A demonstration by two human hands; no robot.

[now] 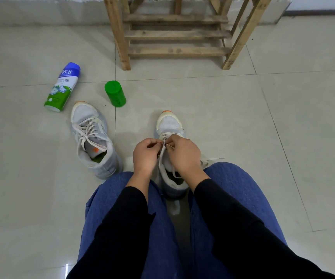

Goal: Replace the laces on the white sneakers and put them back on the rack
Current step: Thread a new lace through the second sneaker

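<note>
A: Your left hand (pixel 145 156) and right hand (pixel 184 156) sit close together, knuckles nearly touching. Both have their fingers curled, pinching the lace (pixel 163 150) over the middle of the near sneaker (pixel 169 123).

B: That near sneaker stands on the tiled floor (pixel 243 121) between your knees, its orange-tipped toe pointing away from you. One loose end of the lace trails out to your right, just past your knee.

A: Your fingers hide the eyelets, so I cannot tell which one the lace passes through.

B: The second sneaker (pixel 92 137) stands to your left, apart from the near one. It is laced up the front, with slack strands lying across its tongue.

A: The wooden rack (pixel 178 35) stands by the far wall, well apart from both shoes.

B: Beyond the second sneaker a spray can (pixel 63 87) lies on its side, blue at the far end and green at the near end. A green cap (pixel 115 93) lies near it, on the tile seam.

A: Black sleeves (pixel 233 208) cover your forearms down to the wrists, over blue trousers (pixel 243 178).
</note>
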